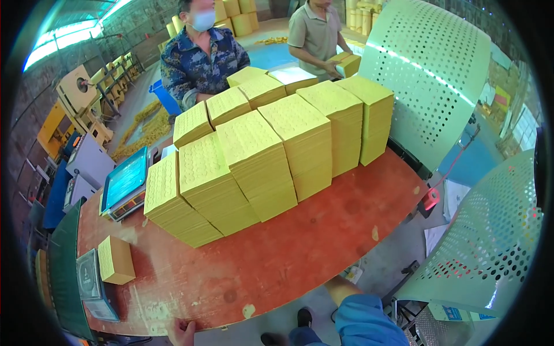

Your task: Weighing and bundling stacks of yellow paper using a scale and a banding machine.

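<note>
At the near edge of the red table (271,262), my left hand (181,333) shows with its thumb and fingers curled together. Anything inside its fingers is too small or hidden to make out. My right forearm, in a blue sleeve (363,320), reaches toward the table's near right edge. The right hand is hidden at that edge, its fingers out of sight. Tall stacks of yellow paper sheets (259,167) stand in rows across the far half of the table. A small yellow stack (116,259) lies apart at the left, beside a dark flat box (97,285).
A weighing scale (128,183) with a blue pan stands left of the stacks. Perforated metal guards (424,75) rise at the right. Across the table is a masked person (202,63); another person (317,34) holds a yellow bundle (346,63). A red tape roll (431,199) hangs beside the right corner.
</note>
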Tool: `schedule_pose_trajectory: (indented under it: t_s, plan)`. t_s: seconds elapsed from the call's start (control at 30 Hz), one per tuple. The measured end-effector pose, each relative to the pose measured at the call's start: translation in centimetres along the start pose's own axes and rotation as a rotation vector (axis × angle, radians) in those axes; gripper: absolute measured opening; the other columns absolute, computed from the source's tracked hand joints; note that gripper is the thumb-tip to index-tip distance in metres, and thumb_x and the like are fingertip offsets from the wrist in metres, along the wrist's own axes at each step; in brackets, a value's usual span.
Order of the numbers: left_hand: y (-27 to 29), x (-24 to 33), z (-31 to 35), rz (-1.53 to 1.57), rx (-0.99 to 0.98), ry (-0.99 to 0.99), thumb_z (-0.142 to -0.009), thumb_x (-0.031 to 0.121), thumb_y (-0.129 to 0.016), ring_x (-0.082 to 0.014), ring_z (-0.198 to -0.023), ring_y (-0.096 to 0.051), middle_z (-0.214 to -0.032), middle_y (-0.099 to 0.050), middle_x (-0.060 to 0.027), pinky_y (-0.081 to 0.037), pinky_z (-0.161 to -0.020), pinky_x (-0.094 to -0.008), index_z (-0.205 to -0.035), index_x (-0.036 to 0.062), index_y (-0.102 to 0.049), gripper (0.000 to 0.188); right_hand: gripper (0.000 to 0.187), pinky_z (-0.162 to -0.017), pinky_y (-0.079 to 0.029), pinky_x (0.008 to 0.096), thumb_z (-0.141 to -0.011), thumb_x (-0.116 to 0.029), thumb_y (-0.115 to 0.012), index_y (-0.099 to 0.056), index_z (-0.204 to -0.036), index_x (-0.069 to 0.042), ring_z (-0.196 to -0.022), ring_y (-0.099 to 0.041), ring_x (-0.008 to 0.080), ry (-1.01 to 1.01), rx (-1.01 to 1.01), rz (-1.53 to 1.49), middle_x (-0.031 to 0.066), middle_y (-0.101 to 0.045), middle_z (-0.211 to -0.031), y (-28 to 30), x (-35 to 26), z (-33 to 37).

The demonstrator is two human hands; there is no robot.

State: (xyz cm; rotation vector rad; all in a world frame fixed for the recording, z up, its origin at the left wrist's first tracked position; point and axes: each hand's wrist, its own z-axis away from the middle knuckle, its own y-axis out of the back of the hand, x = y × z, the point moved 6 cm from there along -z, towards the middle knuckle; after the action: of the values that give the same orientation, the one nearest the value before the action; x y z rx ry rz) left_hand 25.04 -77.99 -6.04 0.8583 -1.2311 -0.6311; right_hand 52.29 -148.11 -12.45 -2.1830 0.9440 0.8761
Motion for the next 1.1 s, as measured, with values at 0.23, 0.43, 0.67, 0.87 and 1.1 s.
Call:
schedule_pose_trajectory:
  t_s: [0.23,0.43,0.67,0.87,1.1]
  plan:
    - [0.5,-3.3,0.8,0.002,0.04,-0.009,-0.084,0.022,-0.072,-0.0168,-0.066,-0.053,-0.073,-0.061,-0.009,-0.046,-0.062,-0.0334,-0.084,0.0006,-0.062,0.024,0.024,-0.073,-0.049,0.0468,-0.089,-0.022,-0.058,-0.06,-0.107,-0.007,-0.082,-0.064,0.0328,0.078,-0.046,0.091,0.0139,-0.066,-0.084,-3.8,-3.8,-1.8]
    - [-1.1,-4.5,-1.2,0.301,0.032,0.02,-0.075,0.013,-0.077,-0.012,-0.064,-0.057,-0.07,-0.061,-0.0048,-0.05,-0.061,-0.0289,-0.075,0.0011,-0.058,0.022,0.024,-0.073,-0.049,0.0474,-0.088,-0.022,-0.058,-0.06,-0.107,-0.007,-0.082,-0.064,0.0338,-0.001,-0.016,0.251,0.0145,-0.067,-0.083,0.8,-3.0,2.5]
    - [-0.9,-3.9,-1.2,0.15,-0.015,-0.028,-0.087,0.018,-0.069,-0.0081,-0.057,-0.044,-0.065,-0.049,0.0,-0.039,-0.052,-0.0252,-0.073,0.0053,-0.048,0.028,0.023,-0.072,-0.049,0.0482,-0.088,-0.021,-0.058,-0.06,-0.107,-0.007,-0.083,-0.065,0.0349,-0.429,-0.009,0.585,0.0151,-0.067,-0.082,16.4,-2.8,29.9]
    - [-2.4,-1.2,-1.4,0.04,-0.065,0.026,-0.089,0.022,-0.068,-0.0065,-0.054,-0.041,-0.063,-0.047,0.0004,-0.035,-0.046,-0.0224,-0.073,0.005,-0.049,0.03,0.023,-0.072,-0.049,0.0488,-0.088,-0.02,-0.058,-0.06,-0.106,-0.008,-0.083,-0.065,0.0359,-0.46,-0.021,0.731,0.0157,-0.067,-0.082,22.1,-2.0,31.8]
    - [-1.0,-3.3,-1.5,0.081,-0.013,-0.044,-0.088,0.025,-0.07,-0.005,-0.051,-0.039,-0.062,-0.046,0.0025,-0.03,-0.039,-0.0204,-0.072,0.0058,-0.048,0.033,0.032,-0.072,-0.05,0.0498,-0.086,-0.017,-0.056,-0.06,-0.116,-0.008,-0.086,-0.065,0.04,-0.669,-0.25,0.923,0.019,-0.069,-0.091,24.4,-0.8,32.7]
